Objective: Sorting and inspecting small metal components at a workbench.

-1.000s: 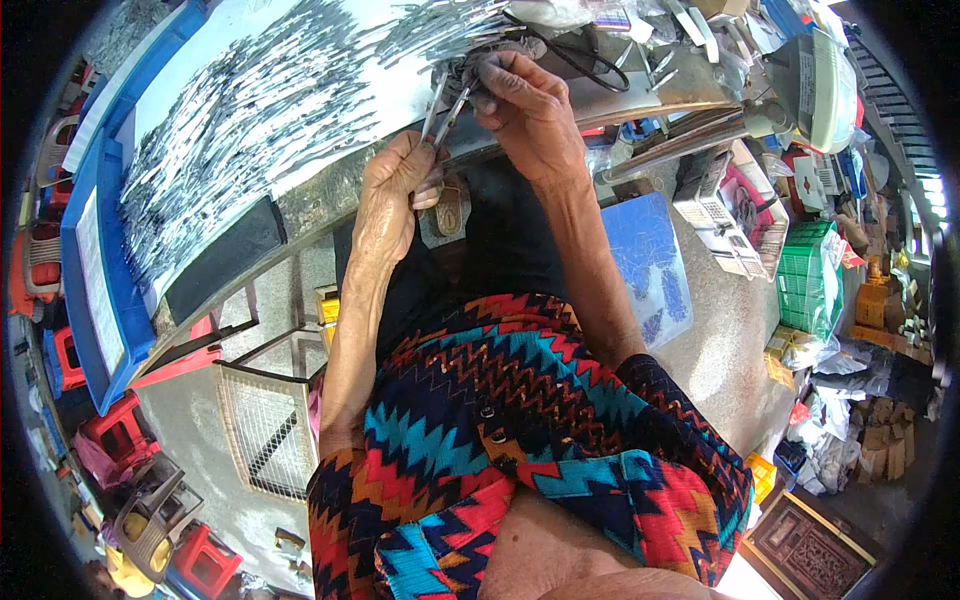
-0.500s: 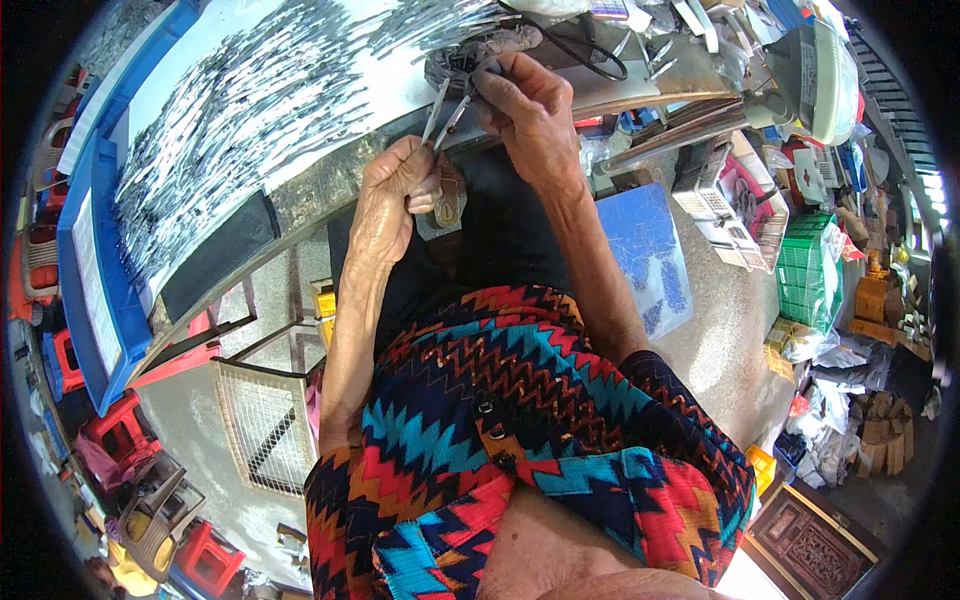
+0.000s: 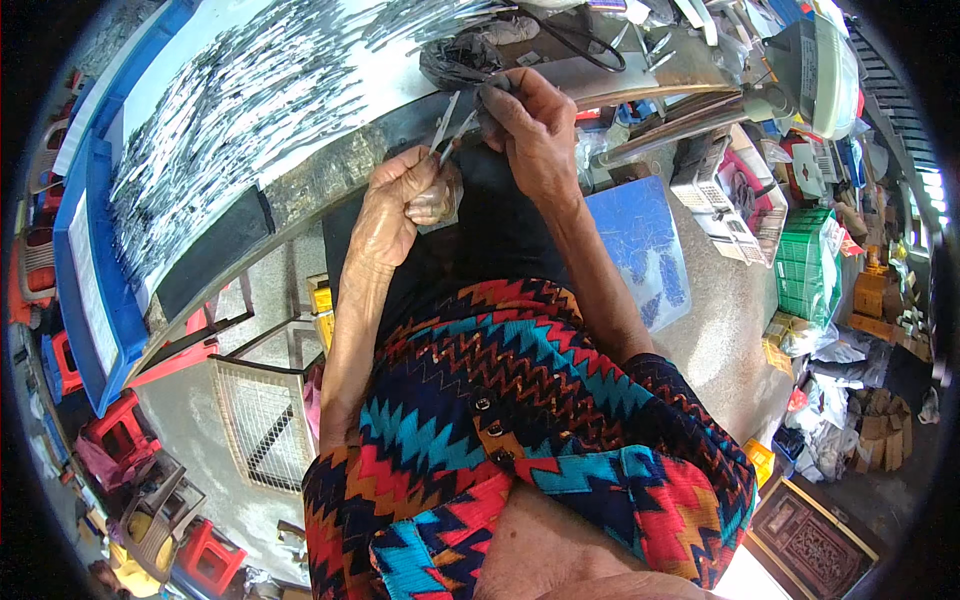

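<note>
My left hand (image 3: 403,200) pinches two slim grey-white strips (image 3: 443,125) that spread apart in a V above its fingers. Just to their right, my right hand (image 3: 532,125) is closed, thumb against fingers, with dark-stained fingertips; anything between them is too small or hidden to name. A crumpled dark bundle (image 3: 458,62) lies on the worktable just beyond both hands. On the table's white surface to the left, a broad spread of thin black-and-white strips (image 3: 250,110) lies loose.
A blue tray edge (image 3: 95,270) borders the table on the left. A lamp-like fixture (image 3: 820,80) stands at the upper right. Beside my right arm is a scratched blue panel (image 3: 640,250). Farther right stand a white basket (image 3: 720,200) and a green crate (image 3: 808,265).
My right hand has come slightly toward me, and its fingertips are farther from the strips. My left hand keeps hold, with its strips tilted a little differently.
</note>
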`<state>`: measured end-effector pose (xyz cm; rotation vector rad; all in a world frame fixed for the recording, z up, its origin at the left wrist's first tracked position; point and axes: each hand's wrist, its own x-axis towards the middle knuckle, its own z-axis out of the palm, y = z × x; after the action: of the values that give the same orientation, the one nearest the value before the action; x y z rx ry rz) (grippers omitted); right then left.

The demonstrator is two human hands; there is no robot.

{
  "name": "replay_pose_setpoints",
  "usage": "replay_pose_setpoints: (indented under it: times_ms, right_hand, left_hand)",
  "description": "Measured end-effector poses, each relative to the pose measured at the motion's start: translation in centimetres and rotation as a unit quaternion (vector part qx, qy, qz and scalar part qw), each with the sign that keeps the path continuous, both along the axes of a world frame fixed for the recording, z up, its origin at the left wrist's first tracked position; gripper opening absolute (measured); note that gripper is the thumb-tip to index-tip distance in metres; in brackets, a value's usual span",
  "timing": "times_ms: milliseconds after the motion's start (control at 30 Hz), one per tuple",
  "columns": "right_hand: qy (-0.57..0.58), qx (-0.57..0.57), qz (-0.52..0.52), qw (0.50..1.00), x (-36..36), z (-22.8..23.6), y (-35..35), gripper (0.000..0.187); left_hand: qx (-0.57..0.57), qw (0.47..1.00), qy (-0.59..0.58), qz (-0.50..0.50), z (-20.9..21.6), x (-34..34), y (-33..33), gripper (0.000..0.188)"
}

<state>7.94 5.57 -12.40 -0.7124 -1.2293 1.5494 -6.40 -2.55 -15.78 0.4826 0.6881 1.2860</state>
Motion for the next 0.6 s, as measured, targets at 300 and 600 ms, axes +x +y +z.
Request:
replay_pose_setpoints:
  times_ms: [300,600]
  right_hand:
    - [0.017,0.016,-0.001,1.0,0.41,-0.44,-0.36,0.008]
    - [0.061,-0.014,0.009,0.998,0.74,-0.66,-0.76,0.008]
  left_hand:
    - [0.028,0.999,-0.017,-0.037,-0.27,0.07,0.02,0.023]
    - [0.006,1.0,0.027,-0.011,0.43,0.74,-0.16,0.021]
